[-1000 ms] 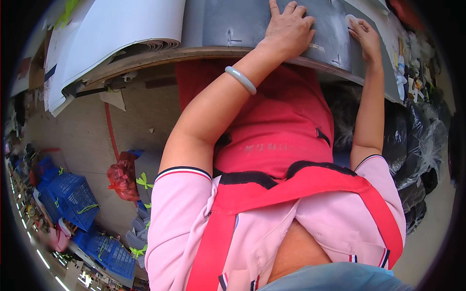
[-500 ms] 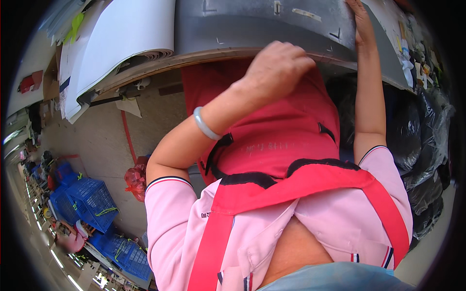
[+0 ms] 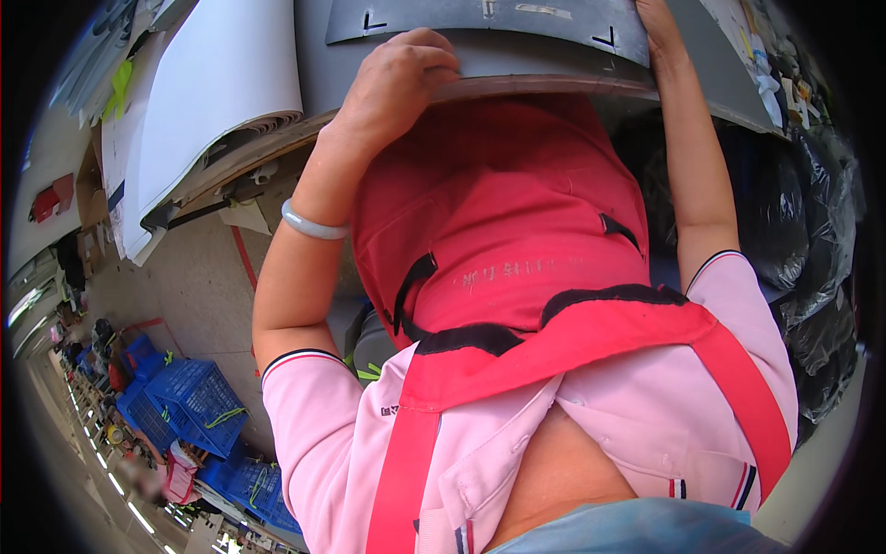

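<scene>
A grey flat template plate with black L-shaped corner cut-outs and pale strips on it lies over a larger grey sheet on the worktable. My left hand, with a pale bangle on its wrist, is closed above the sheet's front edge, by the plate's lower left corner. Its curled fingers hide whatever may be in them. At the plate's right edge, my right hand grips the rim, partly cut off by the top of the picture.
A curled stack of white sheets overhangs the table on the left. Blue plastic crates stand on the floor at lower left. Dark plastic-wrapped bundles sit below the table at right. My red apron touches the table front.
My left hand has moved left along the table's front edge, toward the plate's lower left corner. The right hand stays at the plate's right edge; the view has shifted slightly.
</scene>
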A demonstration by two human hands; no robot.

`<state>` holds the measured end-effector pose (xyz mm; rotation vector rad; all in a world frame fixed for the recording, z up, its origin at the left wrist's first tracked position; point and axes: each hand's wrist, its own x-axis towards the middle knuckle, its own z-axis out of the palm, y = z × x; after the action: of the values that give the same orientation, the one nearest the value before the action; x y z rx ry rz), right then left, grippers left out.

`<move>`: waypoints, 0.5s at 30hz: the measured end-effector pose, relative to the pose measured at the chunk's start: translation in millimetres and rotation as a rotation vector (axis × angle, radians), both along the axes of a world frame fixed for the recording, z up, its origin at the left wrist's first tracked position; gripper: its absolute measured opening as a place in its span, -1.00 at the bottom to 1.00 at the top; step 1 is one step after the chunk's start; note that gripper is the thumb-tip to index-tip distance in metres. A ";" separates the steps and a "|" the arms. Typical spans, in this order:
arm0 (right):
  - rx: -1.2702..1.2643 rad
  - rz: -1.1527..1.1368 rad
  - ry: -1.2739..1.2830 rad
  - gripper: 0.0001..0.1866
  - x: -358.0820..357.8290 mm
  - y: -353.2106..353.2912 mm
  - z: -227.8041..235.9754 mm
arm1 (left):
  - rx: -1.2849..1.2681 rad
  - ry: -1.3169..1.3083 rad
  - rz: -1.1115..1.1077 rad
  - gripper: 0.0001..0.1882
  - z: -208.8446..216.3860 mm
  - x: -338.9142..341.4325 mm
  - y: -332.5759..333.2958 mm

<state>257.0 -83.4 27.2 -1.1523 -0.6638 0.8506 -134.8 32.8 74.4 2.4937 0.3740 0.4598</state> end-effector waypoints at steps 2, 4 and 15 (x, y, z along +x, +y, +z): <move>0.010 0.040 0.019 -0.76 -2.8 0.2 1.9 | 0.011 -0.023 0.010 -0.85 -1.4 -0.6 2.6; 0.002 0.040 -0.023 -0.77 -5.1 0.0 3.1 | 0.024 -0.002 0.014 -0.84 -0.6 -1.0 2.3; -0.007 0.030 -0.026 -0.80 -9.9 -0.6 4.2 | 0.017 0.028 -0.042 -0.82 3.9 0.7 7.7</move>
<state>247.1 -84.0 31.4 -1.1642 -0.7014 0.8650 -134.1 40.5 78.3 2.5214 0.3296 0.4130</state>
